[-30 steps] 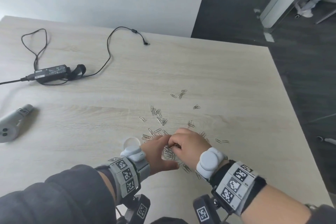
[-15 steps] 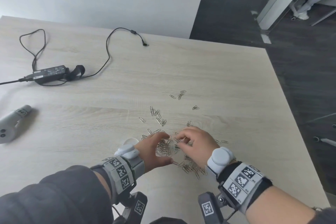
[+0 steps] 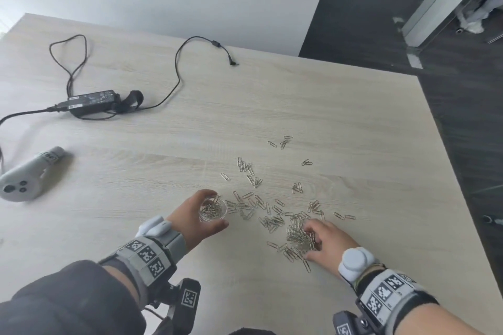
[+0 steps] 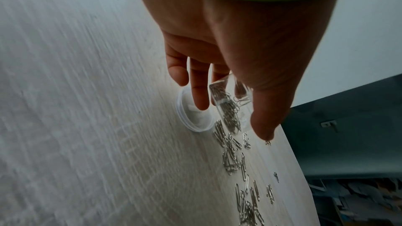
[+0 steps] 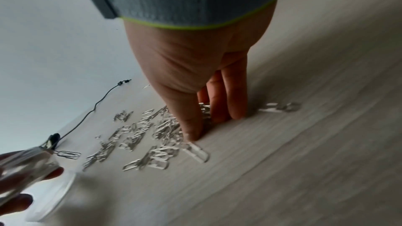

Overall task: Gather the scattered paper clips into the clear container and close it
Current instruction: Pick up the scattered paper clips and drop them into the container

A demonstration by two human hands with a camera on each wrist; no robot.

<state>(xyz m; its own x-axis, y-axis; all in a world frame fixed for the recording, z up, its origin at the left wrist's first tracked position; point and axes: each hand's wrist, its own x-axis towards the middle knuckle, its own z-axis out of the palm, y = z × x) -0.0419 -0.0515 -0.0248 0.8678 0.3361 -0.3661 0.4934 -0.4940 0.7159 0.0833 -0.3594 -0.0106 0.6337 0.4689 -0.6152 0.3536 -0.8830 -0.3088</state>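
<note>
My left hand (image 3: 216, 208) grips a small clear container (image 3: 209, 215) partly filled with paper clips, held upright just above the table. In the left wrist view the container (image 4: 228, 107) sits between thumb and fingers, and its round clear lid (image 4: 191, 123) lies on the table right behind it. Silver paper clips (image 3: 253, 179) are scattered over the wooden table (image 3: 353, 117). My right hand (image 3: 309, 242) is down on a dense heap of clips (image 3: 295, 236). Its thumb (image 5: 193, 131) and fingers (image 5: 228, 109) touch the table on either side of the heap.
A black power adapter (image 3: 92, 102) with its looping cable lies at the far left. A white handheld controller (image 3: 25, 179) rests near the left edge. The table's right edge (image 3: 446, 171) drops to a dark floor, close to the outermost clips.
The hands have separated. My right hand left the container and moved right and nearer, down onto the heap. My left hand carried the container slightly left.
</note>
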